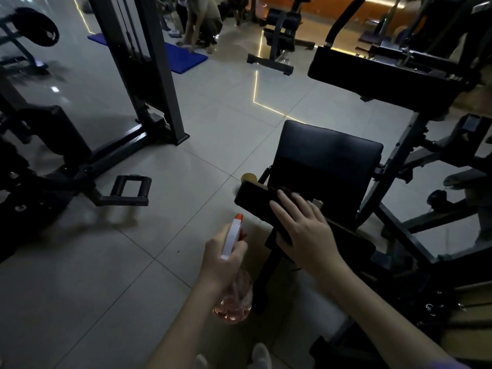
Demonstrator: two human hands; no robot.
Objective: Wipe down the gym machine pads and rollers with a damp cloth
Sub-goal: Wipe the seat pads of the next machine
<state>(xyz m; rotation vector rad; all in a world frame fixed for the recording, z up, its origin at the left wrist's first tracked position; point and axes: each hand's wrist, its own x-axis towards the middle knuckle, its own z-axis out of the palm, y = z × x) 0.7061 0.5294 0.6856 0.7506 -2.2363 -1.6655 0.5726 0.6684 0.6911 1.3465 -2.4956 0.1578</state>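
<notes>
My right hand lies flat with straight fingers on a dark cloth, pressing it onto a black roller pad of the gym machine. Just behind the roller stands the machine's black seat pad. My left hand grips a spray bottle with a white and orange trigger head and pinkish liquid, held lower left of the roller. A larger black pad sits higher at the right.
A black machine frame fills the right side. A cable tower and another machine with a foot bracket stand at left. Far back, a person bends over a blue mat. Tiled floor lies between.
</notes>
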